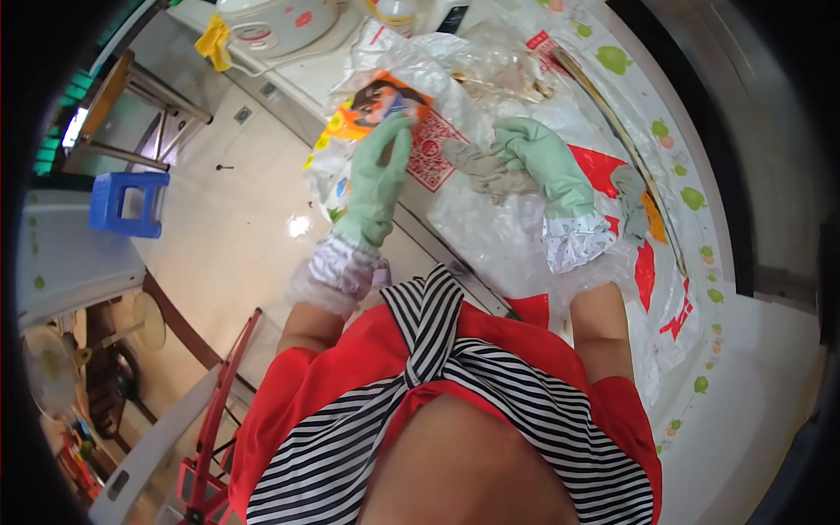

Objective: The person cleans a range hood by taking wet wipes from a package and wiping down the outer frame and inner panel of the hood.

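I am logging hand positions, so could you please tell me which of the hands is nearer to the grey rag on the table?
Right. The right hand grips the grey rag; the left hand is apart from it, at the orange packet.

- The scene is bright and evenly lit, with saturated colours and no deep shadows on the work surface.
- A small white glare spot sits on the glossy floor tiles [299, 226], marking a light overhead.
- The crumpled clear plastic sheet [490, 219] throws scattered pale highlights that wash out what lies under it.
- Strong fisheye distortion bends straight lines: the table edge [700, 262] curves into an arc.
- A black circular vignette closes off the corners and both sides of the frame.
- Focus is fair in the centre and softens toward the rim, where the blue stool [129, 203] looks smeared.
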Demonstrator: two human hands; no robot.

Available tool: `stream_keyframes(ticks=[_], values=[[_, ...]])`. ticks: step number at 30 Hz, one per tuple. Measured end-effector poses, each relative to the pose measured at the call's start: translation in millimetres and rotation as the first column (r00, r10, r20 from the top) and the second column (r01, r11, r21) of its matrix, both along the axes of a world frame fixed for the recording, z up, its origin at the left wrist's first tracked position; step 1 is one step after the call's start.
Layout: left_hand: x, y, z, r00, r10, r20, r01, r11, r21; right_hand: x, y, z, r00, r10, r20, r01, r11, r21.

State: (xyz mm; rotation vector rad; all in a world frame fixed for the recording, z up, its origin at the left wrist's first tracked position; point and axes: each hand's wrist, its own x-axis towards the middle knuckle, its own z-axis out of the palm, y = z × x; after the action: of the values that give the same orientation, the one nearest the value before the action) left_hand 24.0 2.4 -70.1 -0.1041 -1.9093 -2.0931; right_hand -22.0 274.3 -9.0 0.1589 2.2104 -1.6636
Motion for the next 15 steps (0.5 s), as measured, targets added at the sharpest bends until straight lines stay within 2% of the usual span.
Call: stream_keyframes(ticks=[1,3,5,6,9,12,13,15], values=[[-7.6,-2.3,-0.6,0.999,-0.037,0.034,0.040,0.995,-0.093,-2.2,-8.9,-2.6,0.999,-0.014,0.041,0.013,0.999,0.033],[-24.0,-1.8,-24.4,0.996,-0.085,-0.019,0.077,0.965,-0.250,-3.1,-33.3,0.2,0.992,-0.051,0.118,0.039,0.994,0.106],[-28.4,-2.1,-32.5,0.993,-0.090,-0.078,0.044,0.887,-0.460,-20.8,-42.8,-25.1,0.980,0.081,-0.183,-0.024,0.955,0.296],[-29.3,-2.4,-31.9,0.988,-0.101,-0.114,0.039,0.892,-0.451,-29.8,-51.6,-29.5,0.934,0.164,-0.317,-0.029,0.920,0.390],[-29.7,-1.5,-34.0,0.968,-0.150,-0.203,0.037,0.880,-0.473,-49.7,-88.4,-22.3,0.846,0.249,-0.472,0.173,0.709,0.684],[-27.4,-2.0,-41.1,0.938,-0.219,-0.268,0.024,0.812,-0.583,-70.1,-114.0,-2.7,0.978,0.192,-0.081,-0.100,0.775,0.625],[-28.7,0.1,-49.4,0.916,-0.228,-0.331,-0.018,0.798,-0.602,-75.6,-115.1,-17.8,0.960,0.208,-0.188,-0.027,0.736,0.676],[-17.2,-8.5,-36.1,0.877,-0.267,-0.401,-0.079,0.742,-0.666,-89.2,-112.1,-41.7,0.962,0.214,-0.172,-0.016,0.671,0.741]])
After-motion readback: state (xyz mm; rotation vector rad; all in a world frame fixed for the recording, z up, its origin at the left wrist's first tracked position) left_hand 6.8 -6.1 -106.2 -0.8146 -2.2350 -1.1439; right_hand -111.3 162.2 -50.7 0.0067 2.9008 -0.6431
